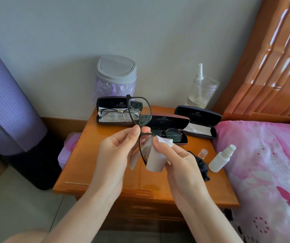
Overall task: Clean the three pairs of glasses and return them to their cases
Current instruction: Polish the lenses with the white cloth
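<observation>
Two pairs sat cased; the third glasses I held over the table — left hand pinching the bridge, right hand pinching cloth round one lens (wiping). Next, I judged: the empty case.

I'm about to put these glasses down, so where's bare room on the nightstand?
The left front of the nightstand is bare, from the left case down to the front edge. The back is crowded by the middle case and right case too; the right side holds a black cloth, a cap and a white spray bottle.
</observation>
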`<action>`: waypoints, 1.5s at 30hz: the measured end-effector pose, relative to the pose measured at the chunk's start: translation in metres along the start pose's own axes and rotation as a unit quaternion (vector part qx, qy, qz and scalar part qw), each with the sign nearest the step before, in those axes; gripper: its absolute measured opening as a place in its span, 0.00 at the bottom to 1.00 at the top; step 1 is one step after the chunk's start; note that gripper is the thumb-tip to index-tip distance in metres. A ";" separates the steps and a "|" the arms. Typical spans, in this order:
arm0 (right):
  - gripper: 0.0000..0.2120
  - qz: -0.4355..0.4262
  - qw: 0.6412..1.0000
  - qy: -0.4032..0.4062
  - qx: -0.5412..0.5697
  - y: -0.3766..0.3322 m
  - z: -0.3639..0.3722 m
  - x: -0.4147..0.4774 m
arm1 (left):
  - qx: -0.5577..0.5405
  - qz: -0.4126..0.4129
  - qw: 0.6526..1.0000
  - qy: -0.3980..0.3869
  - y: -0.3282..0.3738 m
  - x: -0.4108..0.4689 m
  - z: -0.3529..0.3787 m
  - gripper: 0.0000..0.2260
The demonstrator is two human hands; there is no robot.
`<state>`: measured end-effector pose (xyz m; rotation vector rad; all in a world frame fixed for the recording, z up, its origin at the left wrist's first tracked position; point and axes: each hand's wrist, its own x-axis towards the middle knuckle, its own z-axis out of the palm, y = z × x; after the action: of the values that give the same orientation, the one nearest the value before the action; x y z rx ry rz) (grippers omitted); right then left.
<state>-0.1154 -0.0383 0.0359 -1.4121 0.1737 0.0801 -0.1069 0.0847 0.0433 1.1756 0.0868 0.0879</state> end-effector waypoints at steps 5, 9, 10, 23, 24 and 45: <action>0.15 0.001 0.999 -0.025 -0.025 0.005 -0.003 -0.007 | -0.025 -0.015 0.999 0.022 -0.002 0.001 0.002 0.10; 0.14 0.004 0.998 -0.041 -0.049 0.007 -0.004 -0.010 | -0.044 -0.017 0.998 0.030 -0.002 0.002 0.002 0.09; 0.12 0.008 0.997 -0.049 -0.051 0.007 -0.003 -0.011 | -0.047 -0.018 0.998 0.030 -0.002 0.003 0.002 0.09; 0.15 -0.002 0.998 -0.055 -0.008 -0.005 0.008 0.000 | 0.023 -0.024 0.999 -0.005 -0.005 -0.002 0.005 0.12; 0.14 -0.003 0.998 -0.056 0.002 -0.007 0.009 0.001 | 0.023 -0.019 1.000 -0.008 -0.004 -0.002 0.005 0.12; 0.05 -0.026 0.990 -0.095 -0.105 -0.004 0.003 -0.008 | -0.006 0.012 0.999 0.036 0.001 0.003 -0.004 0.09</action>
<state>-0.1225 -0.0354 0.0411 -1.6084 -0.0313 0.1935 -0.1042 0.0885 0.0425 1.1611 0.1343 0.1519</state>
